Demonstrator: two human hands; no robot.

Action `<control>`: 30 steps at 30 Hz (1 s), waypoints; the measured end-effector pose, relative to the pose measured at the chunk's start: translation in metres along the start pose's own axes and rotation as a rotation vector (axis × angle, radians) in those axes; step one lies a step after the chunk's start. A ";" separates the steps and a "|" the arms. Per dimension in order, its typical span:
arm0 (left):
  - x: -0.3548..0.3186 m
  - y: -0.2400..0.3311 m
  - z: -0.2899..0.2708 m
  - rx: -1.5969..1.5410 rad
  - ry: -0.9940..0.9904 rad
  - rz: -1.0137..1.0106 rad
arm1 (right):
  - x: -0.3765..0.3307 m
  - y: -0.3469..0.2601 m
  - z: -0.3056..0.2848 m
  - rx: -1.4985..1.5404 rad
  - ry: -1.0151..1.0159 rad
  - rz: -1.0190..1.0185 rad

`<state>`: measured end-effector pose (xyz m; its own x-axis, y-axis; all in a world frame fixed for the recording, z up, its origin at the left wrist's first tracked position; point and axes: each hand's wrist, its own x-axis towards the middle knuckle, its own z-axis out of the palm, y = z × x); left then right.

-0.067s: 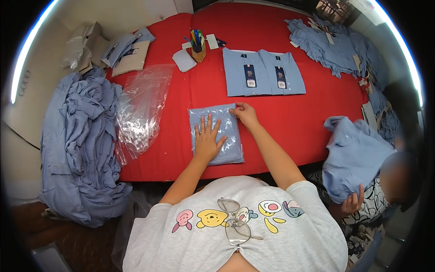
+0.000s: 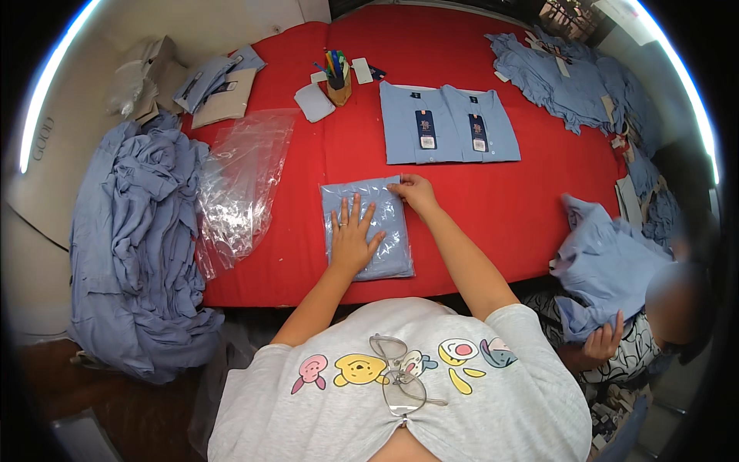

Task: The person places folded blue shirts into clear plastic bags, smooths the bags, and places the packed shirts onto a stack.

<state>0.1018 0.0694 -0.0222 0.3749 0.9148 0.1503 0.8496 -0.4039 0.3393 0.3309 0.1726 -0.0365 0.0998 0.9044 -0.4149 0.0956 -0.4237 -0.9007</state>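
A folded light-blue shirt in a clear plastic bag (image 2: pixel 392 246) lies flat on the red-covered table in front of me. My left hand (image 2: pixel 355 239) rests on it, palm down with fingers spread. At the bag's far right corner, my right hand (image 2: pixel 412 191) has thumb and fingers pinched together on the plastic edge. Just beyond lie two folded light-blue shirts (image 2: pixel 450 142) side by side, each with a dark hang tag. Left of the bagged shirt, loose clear plastic bags (image 2: pixel 242 192) are spread out.
Rumpled blue shirts (image 2: pixel 138 246) are heaped at the left; more blue garments (image 2: pixel 546 81) lie far right. Packed shirts (image 2: pixel 223 96), a pen holder (image 2: pixel 337 86) and white cards (image 2: pixel 314 102) sit toward the back. At the right, a co-worker's hand (image 2: pixel 603 339) holds a blue garment (image 2: pixel 608 258).
The co-worker's blue garment has shifted and changed shape, its upper part moving right. My two hands and the bagged shirt stay in place.
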 end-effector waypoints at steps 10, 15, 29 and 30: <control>0.011 -0.006 -0.030 -0.900 0.018 -0.297 | -0.040 -0.067 0.014 -0.219 -0.132 -0.271; -0.030 -0.030 -0.090 -1.744 0.008 -0.365 | -0.164 -0.154 -0.013 -0.289 -0.189 -0.861; -0.075 -0.060 -0.028 -1.641 -0.160 -0.879 | -0.135 0.066 -0.061 0.274 -0.104 -0.027; -0.071 -0.060 -0.028 -1.636 -0.175 -0.885 | -0.132 0.062 -0.055 0.297 -0.128 0.009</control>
<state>0.0143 0.0288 -0.0269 0.1993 0.7796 -0.5938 -0.3191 0.6245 0.7129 0.3776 0.0246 -0.0303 -0.0281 0.9077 -0.4186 -0.2002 -0.4154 -0.8873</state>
